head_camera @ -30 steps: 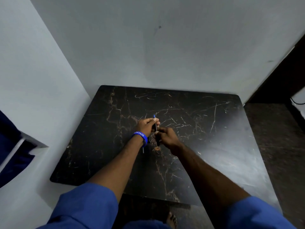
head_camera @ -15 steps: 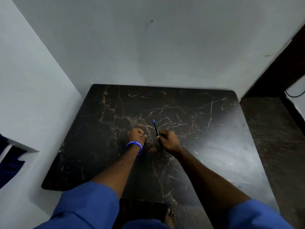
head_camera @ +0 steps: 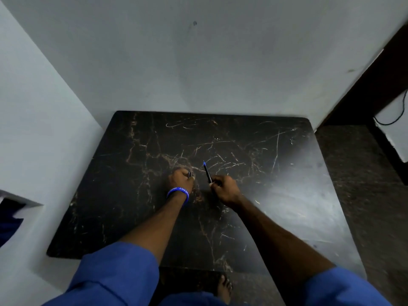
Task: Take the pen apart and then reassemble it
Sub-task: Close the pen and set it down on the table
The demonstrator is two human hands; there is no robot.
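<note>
**Pen split between two hands above a dark marble table**

Pen (head_camera: pixel 207 173) body sits in the right hand (head_camera: pixel 225 188), pinched at its lower end between thumb and fingertips, the blue tip pointing up and away from the person. Just to its left, the left hand (head_camera: pixel 181 178) is closed around a small dark piece (head_camera: pixel 190 174), which I take to be the cap or another part of the pen; only its end shows between the fingers. The two hands are near each other but apart, both low over the table (head_camera: pixel 276 195). A blue wristband (head_camera: pixel 178 193) circles the left wrist.

The pen looks light, thin and stiff, with smooth plastic that could slip or roll if set down, and any inner parts would be small and easy to lose against the dark top. Gripping the barrel near its middle, with the other hand on the end being joined, seems the surest hold.

No containers are in view.
</note>
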